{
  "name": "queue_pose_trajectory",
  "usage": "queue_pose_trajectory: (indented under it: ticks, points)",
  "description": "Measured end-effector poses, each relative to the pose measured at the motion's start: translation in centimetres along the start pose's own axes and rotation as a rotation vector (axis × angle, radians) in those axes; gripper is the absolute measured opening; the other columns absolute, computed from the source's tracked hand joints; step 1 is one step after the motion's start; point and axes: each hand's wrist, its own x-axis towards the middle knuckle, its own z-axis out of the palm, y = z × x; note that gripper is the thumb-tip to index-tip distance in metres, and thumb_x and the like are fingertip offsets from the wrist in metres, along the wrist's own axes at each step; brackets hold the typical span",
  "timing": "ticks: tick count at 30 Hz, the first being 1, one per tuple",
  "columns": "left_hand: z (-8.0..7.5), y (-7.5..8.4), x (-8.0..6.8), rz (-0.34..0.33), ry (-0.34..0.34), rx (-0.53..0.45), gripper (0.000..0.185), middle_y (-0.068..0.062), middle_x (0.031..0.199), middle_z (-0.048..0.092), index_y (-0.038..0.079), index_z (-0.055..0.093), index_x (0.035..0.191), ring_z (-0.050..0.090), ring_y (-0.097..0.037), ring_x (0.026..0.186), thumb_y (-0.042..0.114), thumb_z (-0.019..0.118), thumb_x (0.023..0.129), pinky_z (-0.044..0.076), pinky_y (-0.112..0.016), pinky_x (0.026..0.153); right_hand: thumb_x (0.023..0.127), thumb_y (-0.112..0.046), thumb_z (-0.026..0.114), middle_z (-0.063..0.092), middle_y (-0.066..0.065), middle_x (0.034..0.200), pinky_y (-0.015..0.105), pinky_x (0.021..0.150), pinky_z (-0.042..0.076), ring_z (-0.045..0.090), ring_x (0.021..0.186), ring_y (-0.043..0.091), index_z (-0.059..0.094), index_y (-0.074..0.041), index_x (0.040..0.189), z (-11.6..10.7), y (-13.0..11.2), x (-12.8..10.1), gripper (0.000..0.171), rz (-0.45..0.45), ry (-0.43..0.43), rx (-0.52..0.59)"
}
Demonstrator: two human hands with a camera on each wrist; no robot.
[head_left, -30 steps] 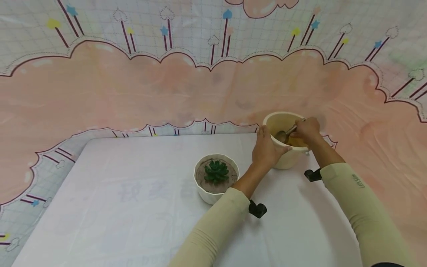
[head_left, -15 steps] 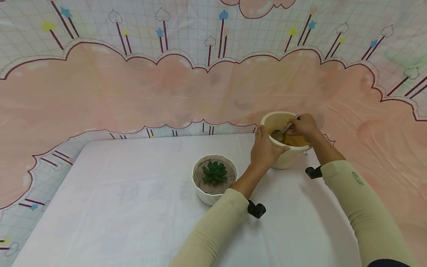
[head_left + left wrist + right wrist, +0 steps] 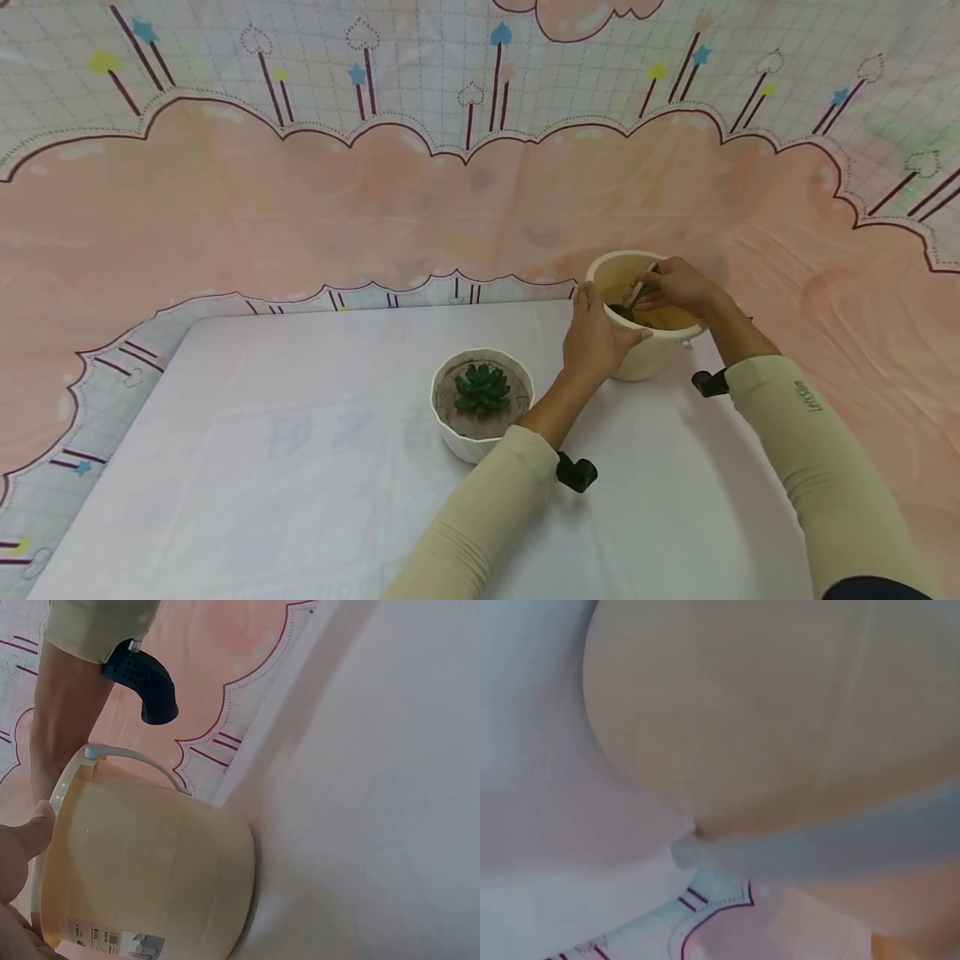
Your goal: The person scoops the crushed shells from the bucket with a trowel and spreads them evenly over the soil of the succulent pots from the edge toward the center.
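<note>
White tabletop [image 3: 300, 467]: your left hand [image 3: 596, 337] clasps the bucket [image 3: 645, 354] at two o'clock; your right hand [image 3: 675, 285] pinches the spoon [image 3: 633, 298] inside.

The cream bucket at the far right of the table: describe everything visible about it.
The cream bucket looks like smooth plastic, round, with an open top and a pale bail handle hanging at its side. A printed label sits low on its wall. It stands upright at the table's far edge. The left hand grips its near rim; the right hand holds a metal spoon dipped into yellowish-brown contents.
</note>
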Motion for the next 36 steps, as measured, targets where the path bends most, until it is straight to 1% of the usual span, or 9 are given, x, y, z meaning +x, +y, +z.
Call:
queue_pose_trajectory:
  ticks: [2,6,13,16,20,23,26,31,36]
  points:
    - [0.0,0.0,0.0,-0.001,0.004,-0.007,0.114,-0.012,0.171,0.027,0.006,0.02,0.167,0.047,-0.023,0.145,0.055,0.084,0.086,0.058,-0.035,0.089,0.115,-0.009,0.039,0.073,0.022,0.105,0.041,0.086,0.061,0.077,0.088,0.022,0.051,0.026,0.123,0.2,0.0,0.1,0.037,0.0,-0.044,-0.009]
    - [-0.1,-0.1,0.0,0.003,0.01,-0.013,0.113,-0.013,0.17,0.029,0.005,0.022,0.166,0.049,-0.024,0.143,0.055,0.084,0.086,0.059,-0.036,0.088,0.115,-0.009,0.039,0.073,0.023,0.106,0.042,0.087,0.061,0.076,0.089,0.023,0.052,0.025,0.123,0.3,0.0,0.2,0.037,0.008,-0.069,-0.006]
    - [-0.2,-0.1,0.0,-0.001,0.013,0.02,0.114,-0.013,0.17,0.029,0.005,0.022,0.166,0.039,-0.021,0.15,0.056,0.084,0.085,0.057,-0.037,0.094,0.116,-0.01,0.038,0.072,0.028,0.113,0.047,0.091,0.059,0.076,0.095,0.028,0.051,0.024,0.127,0.1,-0.6,-0.2,0.038,0.082,-0.121,-0.003]
    - [-0.2,-0.1,0.0,-0.002,0.009,0.011,0.114,-0.013,0.17,0.029,0.005,0.022,0.166,0.037,-0.021,0.151,0.055,0.084,0.085,0.056,-0.037,0.096,0.115,-0.011,0.039,0.072,0.027,0.112,0.045,0.089,0.06,0.077,0.094,0.028,0.051,0.023,0.127,0.1,-1.0,-0.4,0.038,0.115,-0.118,-0.014]
    - [-0.1,-0.1,0.0,-0.005,0.006,0.009,0.115,-0.012,0.17,0.028,0.005,0.021,0.167,0.036,-0.02,0.152,0.056,0.084,0.085,0.056,-0.038,0.096,0.114,-0.011,0.041,0.075,0.026,0.101,0.041,0.082,0.063,0.078,0.086,0.027,0.054,0.026,0.122,0.2,-1.4,-0.5,0.041,0.159,-0.09,-0.055]
    - [-0.2,-0.1,0.0,-0.003,0.012,0.007,0.115,-0.012,0.17,0.028,0.005,0.021,0.167,0.036,-0.02,0.152,0.056,0.084,0.085,0.057,-0.038,0.095,0.114,-0.011,0.042,0.075,0.027,0.095,0.04,0.078,0.063,0.078,0.081,0.027,0.056,0.029,0.118,0.4,-1.5,-0.6,0.043,0.179,-0.068,-0.07]
    - [-0.2,-0.1,-0.1,0.0,0.016,0.005,0.114,-0.012,0.17,0.028,0.004,0.022,0.166,0.039,-0.021,0.15,0.056,0.084,0.085,0.057,-0.037,0.094,0.114,-0.012,0.041,0.075,0.026,0.093,0.04,0.079,0.063,0.078,0.079,0.027,0.055,0.029,0.119,0.5,-1.6,-0.8,0.044,0.198,-0.05,-0.05]
    - [-0.2,0.0,-0.3,0.001,0.009,0.007,0.115,-0.011,0.17,0.029,0.005,0.022,0.166,0.043,-0.021,0.147,0.056,0.084,0.085,0.058,-0.036,0.091,0.115,-0.011,0.038,0.075,0.023,0.089,0.042,0.079,0.063,0.078,0.078,0.028,0.052,0.028,0.12,0.5,-1.4,-1.1,0.042,0.229,-0.036,0.019]
    - [-0.3,0.0,-0.5,0.002,0.014,0.006,0.114,-0.011,0.17,0.029,0.005,0.022,0.166,0.042,-0.021,0.148,0.055,0.085,0.085,0.057,-0.037,0.092,0.115,-0.011,0.037,0.075,0.022,0.088,0.044,0.081,0.063,0.078,0.079,0.03,0.052,0.026,0.119,0.4,-1.7,-1.3,0.041,0.248,-0.045,0.077]
